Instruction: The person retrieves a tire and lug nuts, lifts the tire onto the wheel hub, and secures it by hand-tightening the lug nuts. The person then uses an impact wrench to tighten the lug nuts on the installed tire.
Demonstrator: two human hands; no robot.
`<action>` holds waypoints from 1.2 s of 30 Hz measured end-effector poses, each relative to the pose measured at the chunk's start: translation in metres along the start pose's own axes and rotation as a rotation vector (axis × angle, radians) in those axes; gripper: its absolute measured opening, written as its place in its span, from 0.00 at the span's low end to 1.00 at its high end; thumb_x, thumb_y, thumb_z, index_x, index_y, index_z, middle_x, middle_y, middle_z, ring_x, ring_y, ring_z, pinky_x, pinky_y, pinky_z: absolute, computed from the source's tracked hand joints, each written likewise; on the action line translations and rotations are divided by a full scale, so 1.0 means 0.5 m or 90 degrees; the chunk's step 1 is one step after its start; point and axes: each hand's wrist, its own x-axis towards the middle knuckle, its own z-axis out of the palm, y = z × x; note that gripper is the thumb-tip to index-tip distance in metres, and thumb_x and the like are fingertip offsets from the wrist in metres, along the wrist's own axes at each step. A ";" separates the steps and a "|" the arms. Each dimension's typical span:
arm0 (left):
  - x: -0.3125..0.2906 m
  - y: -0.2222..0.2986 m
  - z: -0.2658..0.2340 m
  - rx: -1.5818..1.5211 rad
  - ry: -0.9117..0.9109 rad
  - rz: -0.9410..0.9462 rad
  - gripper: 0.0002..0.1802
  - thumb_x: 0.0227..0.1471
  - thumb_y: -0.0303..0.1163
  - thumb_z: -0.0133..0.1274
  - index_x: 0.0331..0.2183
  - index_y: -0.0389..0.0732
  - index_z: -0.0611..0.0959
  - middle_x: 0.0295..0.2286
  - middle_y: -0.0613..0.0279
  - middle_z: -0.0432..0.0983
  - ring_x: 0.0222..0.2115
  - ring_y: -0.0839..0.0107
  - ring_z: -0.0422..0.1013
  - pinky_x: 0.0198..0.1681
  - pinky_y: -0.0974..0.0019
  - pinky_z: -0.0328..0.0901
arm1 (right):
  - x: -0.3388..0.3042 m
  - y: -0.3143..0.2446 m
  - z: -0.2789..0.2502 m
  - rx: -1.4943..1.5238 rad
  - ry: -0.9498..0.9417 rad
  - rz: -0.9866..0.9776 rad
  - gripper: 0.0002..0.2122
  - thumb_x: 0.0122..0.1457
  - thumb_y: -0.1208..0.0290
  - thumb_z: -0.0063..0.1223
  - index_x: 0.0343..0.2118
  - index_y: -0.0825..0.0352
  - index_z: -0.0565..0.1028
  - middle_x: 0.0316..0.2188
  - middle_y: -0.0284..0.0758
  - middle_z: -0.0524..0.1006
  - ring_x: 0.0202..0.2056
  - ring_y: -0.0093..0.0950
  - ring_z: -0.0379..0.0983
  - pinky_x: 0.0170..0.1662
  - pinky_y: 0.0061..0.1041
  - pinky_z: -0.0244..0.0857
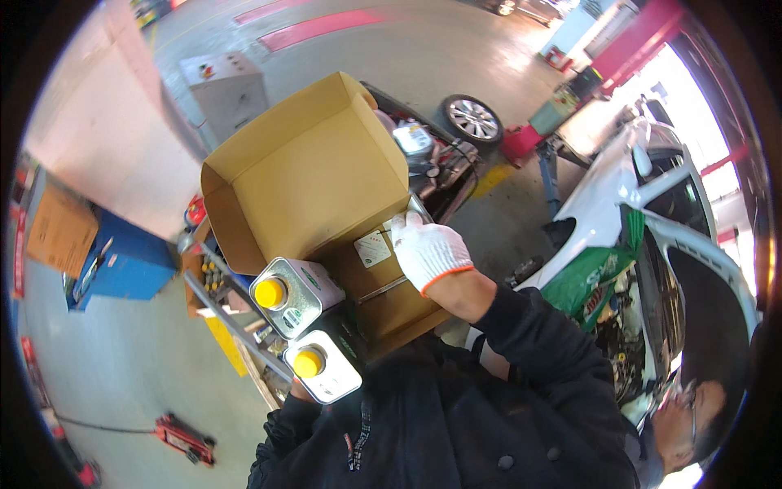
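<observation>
A brown cardboard box [305, 175] stands in front of me with its lid raised. My right hand [430, 251], in a white knit glove with an orange cuff, is at the box's right edge, fingers curled closed on it. A small white printed card [372, 249] lies inside, beside the glove. At the box's left front corner are two silver metal cans with yellow caps, a farther can [303, 300] and a nearer can [332, 367]. Only a sliver of my left hand [301, 391] shows beside the nearer can; its fingers are hidden behind it.
Under the box is a cart [236, 281] holding tools and parts. A white car [611, 196] with its hood raised and a green cover [590, 281] stands at right, a person [688, 420] beside it. Beyond lies a wheel [472, 119]; a red floor jack [186, 438] sits at left.
</observation>
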 end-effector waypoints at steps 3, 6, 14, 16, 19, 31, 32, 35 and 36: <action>0.029 -0.003 0.007 0.027 -0.020 -0.063 0.23 0.74 0.47 0.45 0.54 0.38 0.79 0.45 0.54 0.84 0.42 0.61 0.83 0.48 0.56 0.80 | -0.001 0.032 0.034 -0.012 -0.042 0.073 0.11 0.67 0.69 0.49 0.44 0.68 0.81 0.39 0.44 0.82 0.35 0.41 0.86 0.33 0.41 0.80; 0.056 -0.010 0.017 0.048 -0.036 -0.126 0.23 0.74 0.46 0.45 0.55 0.38 0.79 0.45 0.54 0.84 0.42 0.61 0.83 0.49 0.56 0.80 | -0.034 0.076 0.060 -0.020 -0.041 0.107 0.10 0.65 0.70 0.51 0.42 0.67 0.82 0.36 0.44 0.83 0.36 0.41 0.86 0.35 0.40 0.80; 0.117 -0.055 0.065 0.106 -0.074 -0.247 0.22 0.74 0.46 0.45 0.55 0.38 0.79 0.46 0.54 0.83 0.43 0.61 0.83 0.49 0.57 0.80 | -0.150 0.180 0.086 -0.076 0.032 0.160 0.08 0.61 0.71 0.56 0.38 0.63 0.86 0.35 0.41 0.85 0.37 0.37 0.86 0.38 0.36 0.80; 0.129 -0.068 0.076 0.119 -0.079 -0.263 0.22 0.74 0.46 0.46 0.55 0.38 0.78 0.46 0.54 0.83 0.43 0.61 0.82 0.49 0.57 0.79 | -0.173 0.199 0.079 -0.064 0.022 0.167 0.09 0.61 0.70 0.56 0.36 0.63 0.87 0.35 0.41 0.85 0.37 0.37 0.86 0.38 0.36 0.80; 0.149 -0.088 0.094 0.137 -0.088 -0.276 0.22 0.73 0.46 0.46 0.55 0.38 0.78 0.46 0.54 0.83 0.43 0.61 0.82 0.49 0.57 0.79 | -0.196 0.218 0.062 -0.052 -0.034 0.221 0.09 0.62 0.70 0.56 0.37 0.63 0.88 0.35 0.40 0.86 0.38 0.36 0.86 0.39 0.35 0.80; 0.225 -0.085 0.165 0.198 -0.108 -0.281 0.22 0.73 0.45 0.47 0.56 0.38 0.78 0.47 0.54 0.83 0.44 0.62 0.82 0.50 0.57 0.79 | -0.233 0.246 0.067 0.105 0.071 0.255 0.11 0.65 0.67 0.53 0.38 0.66 0.86 0.34 0.43 0.86 0.38 0.42 0.85 0.41 0.38 0.79; 0.232 -0.082 0.169 0.204 -0.110 -0.279 0.22 0.73 0.45 0.47 0.56 0.38 0.78 0.47 0.54 0.83 0.44 0.62 0.82 0.50 0.57 0.79 | -0.233 0.245 0.071 0.108 0.085 0.255 0.12 0.66 0.66 0.53 0.38 0.66 0.86 0.34 0.43 0.86 0.39 0.42 0.85 0.41 0.37 0.79; 0.247 -0.070 0.180 0.217 -0.116 -0.286 0.22 0.73 0.45 0.47 0.56 0.38 0.78 0.47 0.54 0.82 0.44 0.62 0.82 0.50 0.57 0.79 | -0.235 0.239 0.076 0.180 0.143 0.290 0.11 0.66 0.63 0.55 0.39 0.64 0.85 0.34 0.42 0.85 0.40 0.41 0.84 0.44 0.37 0.78; 0.252 -0.068 0.183 0.222 -0.119 -0.288 0.22 0.73 0.45 0.47 0.56 0.38 0.78 0.47 0.54 0.82 0.44 0.62 0.82 0.50 0.57 0.79 | -0.236 0.237 0.074 0.208 0.154 0.301 0.11 0.66 0.62 0.55 0.39 0.63 0.85 0.34 0.41 0.85 0.40 0.41 0.84 0.44 0.37 0.78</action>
